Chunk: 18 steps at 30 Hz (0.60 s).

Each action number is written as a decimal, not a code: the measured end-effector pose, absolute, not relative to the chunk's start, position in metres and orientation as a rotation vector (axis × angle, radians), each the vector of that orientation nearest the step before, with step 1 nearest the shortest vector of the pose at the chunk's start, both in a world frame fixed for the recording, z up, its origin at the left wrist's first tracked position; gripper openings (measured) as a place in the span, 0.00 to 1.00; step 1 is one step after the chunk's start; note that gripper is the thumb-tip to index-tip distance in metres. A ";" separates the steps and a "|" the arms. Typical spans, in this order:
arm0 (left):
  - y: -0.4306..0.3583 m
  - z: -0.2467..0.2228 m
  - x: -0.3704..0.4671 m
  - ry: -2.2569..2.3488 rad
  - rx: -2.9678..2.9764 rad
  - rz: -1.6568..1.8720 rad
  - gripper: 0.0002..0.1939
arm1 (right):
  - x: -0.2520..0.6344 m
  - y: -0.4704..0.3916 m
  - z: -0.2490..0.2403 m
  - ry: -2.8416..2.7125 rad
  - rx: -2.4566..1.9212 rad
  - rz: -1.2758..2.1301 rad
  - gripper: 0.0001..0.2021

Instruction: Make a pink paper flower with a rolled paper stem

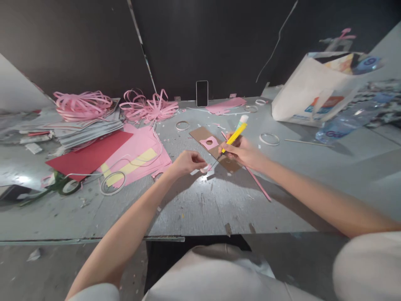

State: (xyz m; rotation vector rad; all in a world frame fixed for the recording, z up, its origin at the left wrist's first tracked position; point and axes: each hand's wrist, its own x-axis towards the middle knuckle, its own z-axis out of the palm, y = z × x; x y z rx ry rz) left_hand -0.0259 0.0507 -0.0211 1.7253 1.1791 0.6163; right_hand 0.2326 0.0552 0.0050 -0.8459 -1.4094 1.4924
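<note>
Between the fingertips of my left hand [188, 162] is a small round piece of pink paper [205, 169], pinched just above the table. My right hand [242, 151] grips a yellow craft knife [234, 138], its thin blade pointing down and left toward the pink piece. Whether the blade touches it, I cannot tell. Under and beside my right hand lies a strip of brown cardboard [198, 134]. A pink paper piece with a round hole [205, 141] rests on that strip. A thin pink stick [259, 186] slants out from below my right wrist, and a glue stick [242, 119] stands behind the hand.
Pink paper sheets [138, 144], a red sheet [94, 152] and green-handled scissors [58, 184] lie left. Behind them are pink strip bundles [83, 106] and stacked newspapers [90, 128]. A phone [202, 94] leans at the back. Right are a white bag [300, 92] and a plastic bottle [347, 119].
</note>
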 end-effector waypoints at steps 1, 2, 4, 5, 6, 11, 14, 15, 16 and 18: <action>0.051 -0.020 -0.026 1.173 1.715 0.618 0.10 | 0.229 0.059 0.005 -1.426 -0.839 1.503 0.27; 0.050 -0.019 -0.026 1.162 1.711 0.620 0.09 | 0.225 0.062 0.004 -1.436 -0.826 1.507 0.27; 0.050 -0.017 -0.025 1.142 1.711 0.622 0.09 | 0.219 0.066 -0.001 -1.458 -0.804 1.506 0.27; 0.049 -0.016 -0.025 1.137 1.711 0.620 0.10 | 0.218 0.067 -0.004 -1.469 -0.797 1.500 0.27; 0.049 -0.015 -0.025 1.134 1.708 0.618 0.10 | 0.217 0.066 -0.007 -1.480 -0.792 1.488 0.26; 0.048 -0.010 -0.023 1.130 1.677 0.595 0.10 | 0.223 0.062 -0.014 -1.529 -0.810 1.432 0.24; 0.049 -0.010 -0.023 1.138 1.670 0.592 0.11 | 0.227 0.064 -0.016 -1.562 -0.817 1.421 0.23; 0.049 -0.010 -0.023 1.136 1.672 0.593 0.11 | 0.227 0.065 -0.016 -1.567 -0.812 1.417 0.22; 0.049 -0.011 -0.024 1.135 1.677 0.595 0.11 | 0.227 0.066 -0.017 -1.570 -0.807 1.413 0.22; 0.051 -0.013 -0.024 1.133 1.693 0.592 0.11 | 0.227 0.069 -0.019 -1.568 -0.807 1.415 0.22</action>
